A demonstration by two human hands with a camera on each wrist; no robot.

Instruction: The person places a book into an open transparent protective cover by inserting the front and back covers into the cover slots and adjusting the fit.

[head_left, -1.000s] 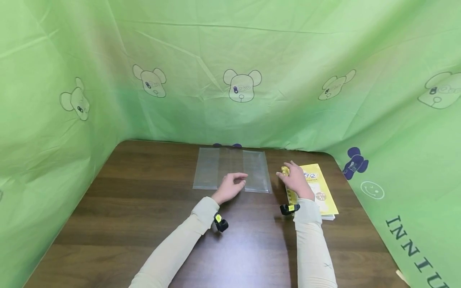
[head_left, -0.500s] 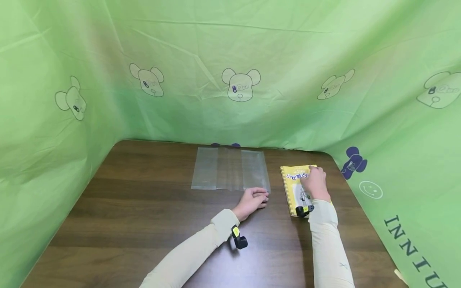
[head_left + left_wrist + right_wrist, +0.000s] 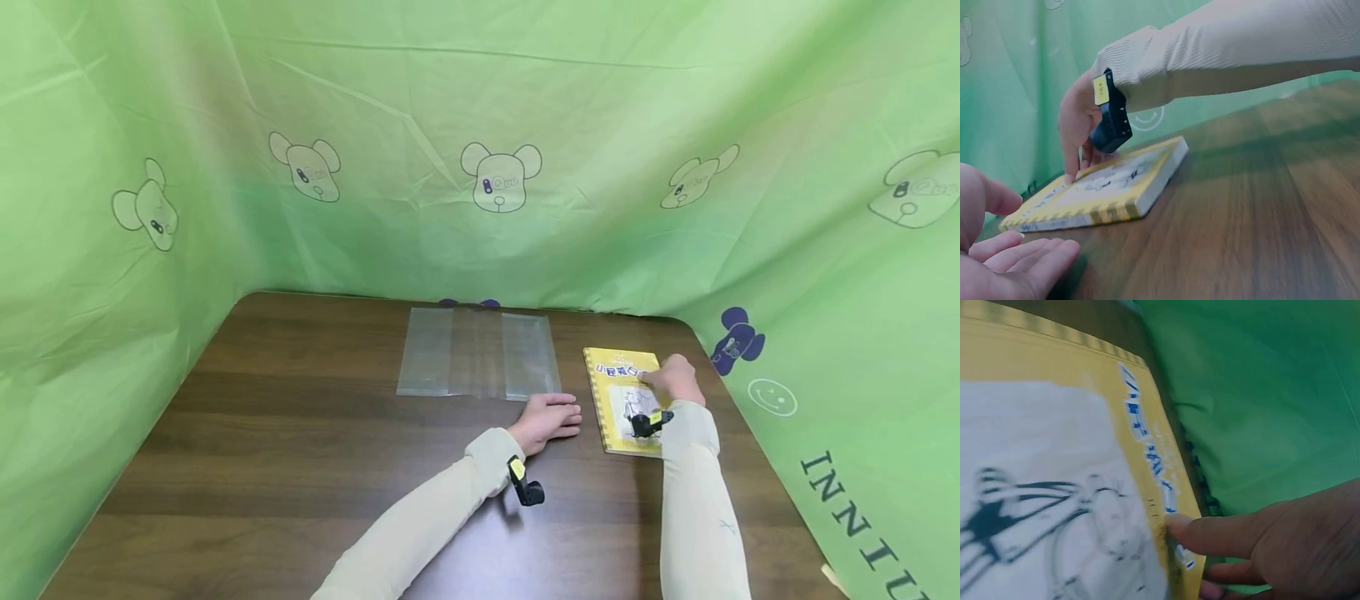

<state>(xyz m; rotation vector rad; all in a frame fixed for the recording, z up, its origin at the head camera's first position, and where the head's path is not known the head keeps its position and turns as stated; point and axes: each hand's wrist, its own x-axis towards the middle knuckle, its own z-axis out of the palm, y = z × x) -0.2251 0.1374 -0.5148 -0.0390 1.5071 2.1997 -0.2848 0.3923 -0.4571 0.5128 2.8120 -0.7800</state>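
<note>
A yellow paperback book (image 3: pixel 611 396) with a cartoon figure and blue lettering lies face up at the right of the table. My right hand (image 3: pixel 678 379) holds its right edge near the top. In the right wrist view the thumb (image 3: pixel 1216 535) presses on the cover and the other fingers curl at the edge, partly hidden. My left hand (image 3: pixel 551 421) is left of the spine, apart from the book, its fingers loosely bent around nothing. Seen from the left wrist, these fingers (image 3: pixel 1041 259) lie close to the spine side of the book (image 3: pixel 1104 187).
A clear plastic book cover (image 3: pixel 427 354) lies flat at the back middle of the brown wooden table (image 3: pixel 300 467). Green cloth (image 3: pixel 390 225) printed with bear heads hangs behind and at both sides. Each wrist wears a small black camera (image 3: pixel 531 492).
My right hand has moved from the book's spine side across the cover to its right edge. My left hand has moved right, from over the plastic cover towards the book.
</note>
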